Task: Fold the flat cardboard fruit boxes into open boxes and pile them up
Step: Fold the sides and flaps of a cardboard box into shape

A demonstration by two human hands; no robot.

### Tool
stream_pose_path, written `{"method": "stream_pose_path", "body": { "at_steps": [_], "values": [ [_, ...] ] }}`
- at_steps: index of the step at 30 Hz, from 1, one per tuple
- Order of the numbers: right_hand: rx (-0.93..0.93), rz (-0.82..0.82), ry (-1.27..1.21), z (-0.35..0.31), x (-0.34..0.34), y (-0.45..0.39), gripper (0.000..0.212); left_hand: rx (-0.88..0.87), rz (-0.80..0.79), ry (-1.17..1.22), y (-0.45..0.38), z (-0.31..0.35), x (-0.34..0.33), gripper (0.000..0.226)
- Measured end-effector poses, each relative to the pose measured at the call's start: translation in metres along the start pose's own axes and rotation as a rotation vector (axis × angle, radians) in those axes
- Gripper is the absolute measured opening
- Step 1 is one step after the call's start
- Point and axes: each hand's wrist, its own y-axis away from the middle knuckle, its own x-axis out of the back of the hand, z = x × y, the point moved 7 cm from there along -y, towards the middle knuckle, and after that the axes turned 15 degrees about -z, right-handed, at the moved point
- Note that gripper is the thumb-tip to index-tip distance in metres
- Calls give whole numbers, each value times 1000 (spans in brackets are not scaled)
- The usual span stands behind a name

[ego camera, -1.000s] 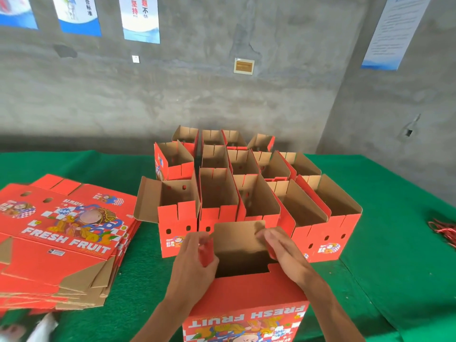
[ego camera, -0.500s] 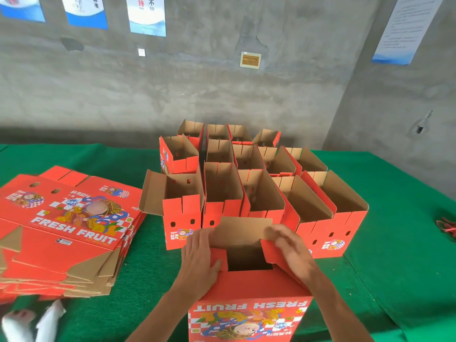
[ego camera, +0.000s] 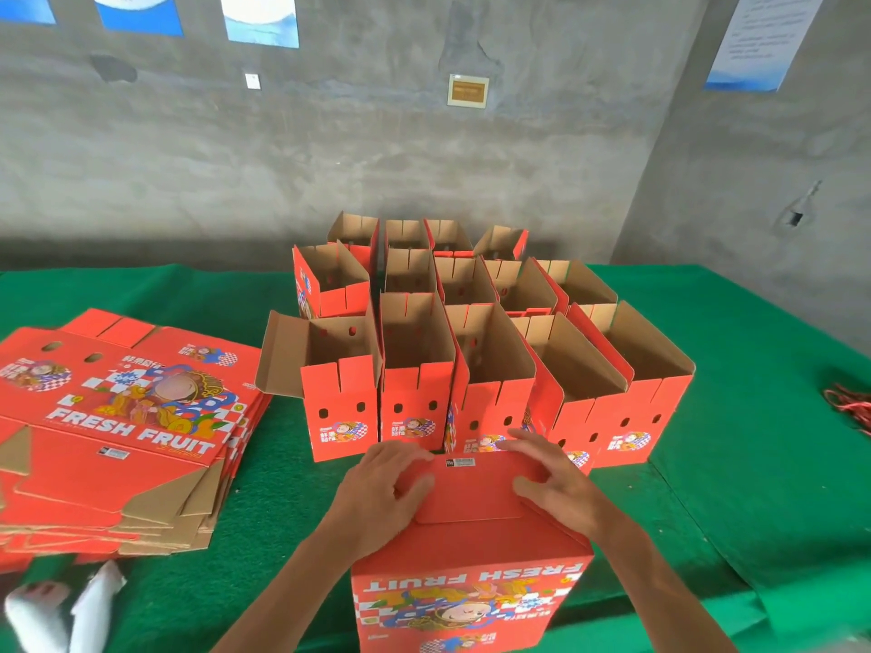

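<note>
The box being folded (ego camera: 471,558) stands upside down on the green worktop (ego camera: 754,464), at its near edge, with the "FRESH FRUIT" print inverted. Both hands press flat on its closed red bottom flaps. The left hand (ego camera: 382,492) lies on the left flap and the right hand (ego camera: 551,487) on the right, fingers (ego camera: 528,440) extended, grasping nothing. Just beyond stand the folded open boxes (ego camera: 471,346), packed in rows. The stack of flat boxes (ego camera: 118,431) lies to the left.
</note>
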Motion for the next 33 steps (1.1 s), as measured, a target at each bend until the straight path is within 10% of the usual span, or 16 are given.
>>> {"method": "stream_pose_path", "body": {
  "at_steps": [9, 14, 22, 25, 30, 33],
  "values": [
    [-187, 149, 393, 3, 4, -13, 77, 341, -75, -270, -21, -8, -13, 71],
    [-444, 364, -189, 22, 18, -6, 76, 416, -85, -263, -16, -29, -4, 111],
    [-864, -169, -251, 56, -19, 20, 37, 477, -71, -143, -25, -58, 20, 126],
    [-892, -295, -404, 49, -28, 17, 20, 453, -89, -143, -23, -63, 24, 121],
    [-861, -386, -572, 32, -36, 9, 57, 449, -118, -42, -7, -80, 38, 113],
    [-754, -433, -646, 7, -37, 1, 34, 462, -116, 62, 5, -93, 57, 104]
  ]
}}
